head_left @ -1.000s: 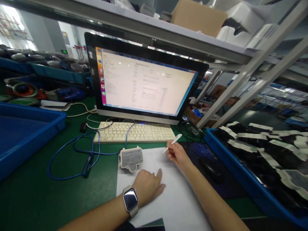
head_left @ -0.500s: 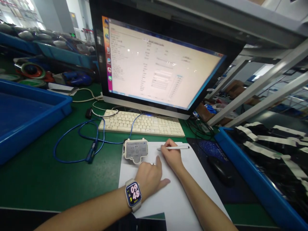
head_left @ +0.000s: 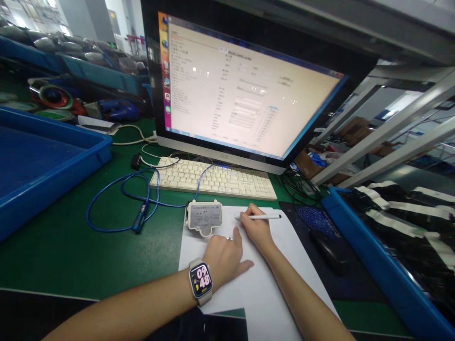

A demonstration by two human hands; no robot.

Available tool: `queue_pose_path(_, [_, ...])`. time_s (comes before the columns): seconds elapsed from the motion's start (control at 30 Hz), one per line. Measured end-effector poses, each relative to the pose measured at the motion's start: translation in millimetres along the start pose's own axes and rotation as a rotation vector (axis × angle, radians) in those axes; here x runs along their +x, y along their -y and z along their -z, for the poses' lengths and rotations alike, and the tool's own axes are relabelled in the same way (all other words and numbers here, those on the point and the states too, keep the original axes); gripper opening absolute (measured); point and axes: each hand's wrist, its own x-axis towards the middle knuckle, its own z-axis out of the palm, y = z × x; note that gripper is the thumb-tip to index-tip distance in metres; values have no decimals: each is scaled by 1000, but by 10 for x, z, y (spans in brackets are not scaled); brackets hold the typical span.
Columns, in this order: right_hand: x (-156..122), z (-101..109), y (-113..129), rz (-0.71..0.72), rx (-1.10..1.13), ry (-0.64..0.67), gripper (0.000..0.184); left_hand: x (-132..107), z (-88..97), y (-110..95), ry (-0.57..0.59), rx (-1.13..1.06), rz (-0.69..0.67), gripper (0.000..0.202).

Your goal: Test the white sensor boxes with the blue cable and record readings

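Note:
A white pen (head_left: 265, 217) is gripped in my right hand (head_left: 258, 229), its tip at the upper part of a white paper sheet (head_left: 263, 289). My left hand (head_left: 224, 258) rests on the same sheet with thumb and index finger apart; the other fingers look curled under. A ring and a wristwatch (head_left: 201, 280) are on that side. Just beyond the left knuckles lies a small pale box with a grey label (head_left: 205, 215), on the sheet's top left corner. A blue cable (head_left: 170, 205) runs near the box's left side; its join is hard to see.
Behind the paper stand a cream keyboard (head_left: 213, 178) and a large lit monitor (head_left: 245, 90). A black mouse (head_left: 327, 251) sits on a dark mat at the right, beside a blue bin (head_left: 387, 265) of black and white parts. Another blue tray (head_left: 53, 175) is at the left.
The view has shifted slightly, so everything sits a little further right and higher. The pen tip seems to stay near the same spot on the paper; both hands keep nearly the same pose.

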Motion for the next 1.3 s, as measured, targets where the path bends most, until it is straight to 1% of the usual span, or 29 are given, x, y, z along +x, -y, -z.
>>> queue_pose_path(0.23, [-1,-11,-11,-2,-6,-33,22,-7,-9,5,-12,13,-5,82])
queue_pose_path(0.5, [-5,2,6,-10,-3,-21,22,3,-7,-5,-7,18,3,83])
queue_pose_path(0.7, [3,-6,5,-16,-3,-45,21,-5,26,-4,17,11,13,83])
queue_pose_path(0.9, [8,-3,28,-34,10,-56,21,2,7,-3,-12,10,7,82])
queue_pose_path(1.13, [29,6,5,-86,80,-100,20,1,-31,9,-20,5,5,83])
queue_pose_path(1.3, [64,40,4,-138,179,-141,23,-9,-4,-7,4,-16,20,82])
